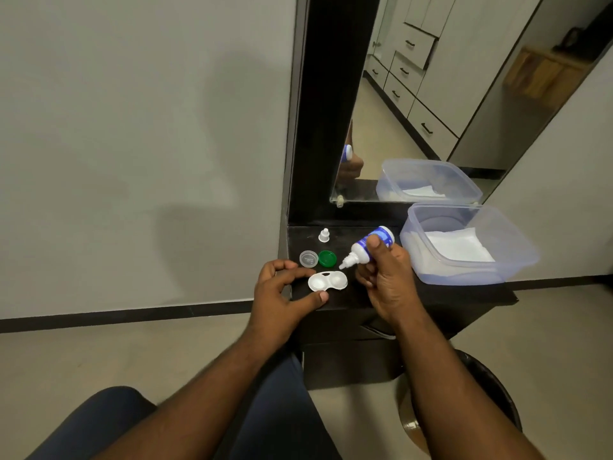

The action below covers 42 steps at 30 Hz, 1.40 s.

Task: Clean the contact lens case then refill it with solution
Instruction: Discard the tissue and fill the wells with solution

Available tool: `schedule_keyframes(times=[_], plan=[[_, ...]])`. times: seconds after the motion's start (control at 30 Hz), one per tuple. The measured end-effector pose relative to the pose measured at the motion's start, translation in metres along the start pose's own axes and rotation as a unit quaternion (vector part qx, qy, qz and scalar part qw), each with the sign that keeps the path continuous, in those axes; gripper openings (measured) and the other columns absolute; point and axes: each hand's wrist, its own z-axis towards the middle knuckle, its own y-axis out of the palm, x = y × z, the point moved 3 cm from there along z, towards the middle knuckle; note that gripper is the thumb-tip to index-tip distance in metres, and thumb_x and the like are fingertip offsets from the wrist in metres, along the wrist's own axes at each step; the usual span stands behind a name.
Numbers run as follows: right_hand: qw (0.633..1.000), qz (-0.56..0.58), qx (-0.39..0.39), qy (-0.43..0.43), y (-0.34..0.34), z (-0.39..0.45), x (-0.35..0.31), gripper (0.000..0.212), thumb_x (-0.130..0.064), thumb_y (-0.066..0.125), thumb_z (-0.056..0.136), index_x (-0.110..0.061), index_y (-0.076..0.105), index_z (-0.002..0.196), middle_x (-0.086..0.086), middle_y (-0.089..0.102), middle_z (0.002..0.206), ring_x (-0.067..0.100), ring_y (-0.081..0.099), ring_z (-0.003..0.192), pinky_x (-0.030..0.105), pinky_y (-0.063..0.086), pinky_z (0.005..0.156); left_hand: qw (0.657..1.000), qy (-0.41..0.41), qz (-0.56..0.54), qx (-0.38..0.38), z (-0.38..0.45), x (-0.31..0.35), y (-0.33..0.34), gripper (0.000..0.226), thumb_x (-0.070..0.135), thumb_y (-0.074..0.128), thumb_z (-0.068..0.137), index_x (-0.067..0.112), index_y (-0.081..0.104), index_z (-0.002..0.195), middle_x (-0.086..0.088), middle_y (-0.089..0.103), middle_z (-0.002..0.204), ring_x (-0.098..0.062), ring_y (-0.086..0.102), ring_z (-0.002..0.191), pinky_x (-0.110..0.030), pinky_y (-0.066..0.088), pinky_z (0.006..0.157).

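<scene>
Two hands: btl [368,247] over case [327,281]

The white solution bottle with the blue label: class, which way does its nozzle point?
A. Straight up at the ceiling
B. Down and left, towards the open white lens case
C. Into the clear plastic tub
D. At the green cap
B: the right hand tilts the bottle, nozzle down-left just above the lens case.
</scene>
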Motion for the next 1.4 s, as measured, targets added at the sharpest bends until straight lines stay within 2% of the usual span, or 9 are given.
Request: schedule_keyframes(times=[0.13, 0.27, 0.43, 0.53, 0.93, 1.17, 1.3, 1.4], plan=[[0.996, -0.068, 0.036, -0.043, 0.011, -0.003, -0.001, 0.029, -0.036, 0.080, 0.067, -0.013, 0.063, 0.072, 0.004, 0.057, 0.061, 0.006, 0.047, 0.049, 0.018, 0.040, 0.047, 1.000, -0.003, -0.014, 0.008, -0.001, -0.003, 0.001, 0.040, 0.026, 0.088, 0.063, 0.031, 0.074, 0.100, 0.008, 0.049, 0.113, 0.006, 0.048, 0.108, -0.014, 0.042, 0.093], [0.987, -0.126, 0.054, -0.083, 0.018, -0.008, -0.002, 0.009, -0.014, 0.070, 0.080, -0.014, 0.063, 0.074, 0.001, 0.064, 0.066, 0.002, 0.060, 0.055, 0.014, 0.048, 0.053, 1.000, -0.007, -0.021, 0.004, -0.001, -0.003, 0.001, 0.040, 0.028, 0.087, 0.064, 0.033, 0.073, 0.101, 0.011, 0.048, 0.114, 0.006, 0.047, 0.110, -0.022, 0.046, 0.095], [0.982, -0.156, 0.020, -0.108, 0.025, -0.011, -0.001, 0.008, -0.016, 0.073, 0.073, -0.013, 0.066, 0.075, -0.005, 0.067, 0.062, 0.004, 0.063, 0.060, 0.017, 0.050, 0.056, 0.999, -0.009, -0.040, 0.008, -0.002, -0.005, 0.001, 0.041, 0.028, 0.087, 0.064, 0.033, 0.072, 0.102, 0.010, 0.047, 0.115, 0.002, 0.048, 0.112, -0.032, 0.050, 0.096], [0.978, -0.172, 0.016, -0.115, 0.025, -0.010, 0.000, 0.008, -0.009, 0.073, 0.076, -0.014, 0.066, 0.075, -0.007, 0.067, 0.061, 0.004, 0.063, 0.060, 0.017, 0.050, 0.057, 0.999, -0.011, -0.037, 0.003, -0.002, -0.005, 0.001, 0.041, 0.031, 0.086, 0.064, 0.035, 0.071, 0.102, 0.012, 0.046, 0.116, 0.003, 0.047, 0.113, -0.034, 0.051, 0.095], [0.973, -0.207, 0.005, -0.106, 0.027, -0.012, -0.001, 0.008, -0.011, 0.074, 0.076, -0.016, 0.068, 0.076, -0.006, 0.068, 0.066, 0.005, 0.063, 0.063, 0.018, 0.051, 0.059, 0.999, -0.026, -0.033, -0.005, -0.002, -0.005, 0.001, 0.042, 0.029, 0.085, 0.066, 0.030, 0.071, 0.105, 0.011, 0.046, 0.116, -0.003, 0.047, 0.115, -0.030, 0.051, 0.095], [0.970, -0.221, 0.003, -0.103, 0.027, -0.012, -0.002, 0.010, -0.011, 0.074, 0.076, -0.018, 0.067, 0.078, -0.005, 0.068, 0.069, 0.004, 0.064, 0.065, 0.016, 0.051, 0.059, 0.999, -0.022, -0.036, 0.000, -0.002, -0.006, 0.002, 0.042, 0.027, 0.085, 0.066, 0.032, 0.070, 0.104, 0.011, 0.046, 0.116, 0.003, 0.046, 0.113, -0.010, 0.042, 0.089], [0.970, -0.223, 0.011, -0.098, 0.027, -0.012, -0.001, 0.011, -0.012, 0.074, 0.076, -0.019, 0.067, 0.079, -0.002, 0.069, 0.073, 0.005, 0.066, 0.067, 0.017, 0.052, 0.061, 0.999, -0.020, -0.038, 0.004, -0.002, -0.007, 0.002, 0.041, 0.026, 0.085, 0.065, 0.030, 0.071, 0.104, 0.007, 0.047, 0.117, 0.000, 0.047, 0.115, -0.012, 0.042, 0.092], [0.975, -0.201, 0.030, -0.092, 0.026, -0.012, -0.003, 0.011, -0.012, 0.072, 0.077, -0.019, 0.064, 0.078, -0.003, 0.067, 0.072, 0.002, 0.066, 0.065, 0.014, 0.051, 0.059, 0.999, -0.019, -0.035, 0.001, -0.002, -0.007, 0.003, 0.042, 0.028, 0.085, 0.065, 0.031, 0.071, 0.104, 0.008, 0.046, 0.118, 0.001, 0.046, 0.115, -0.008, 0.041, 0.089]])
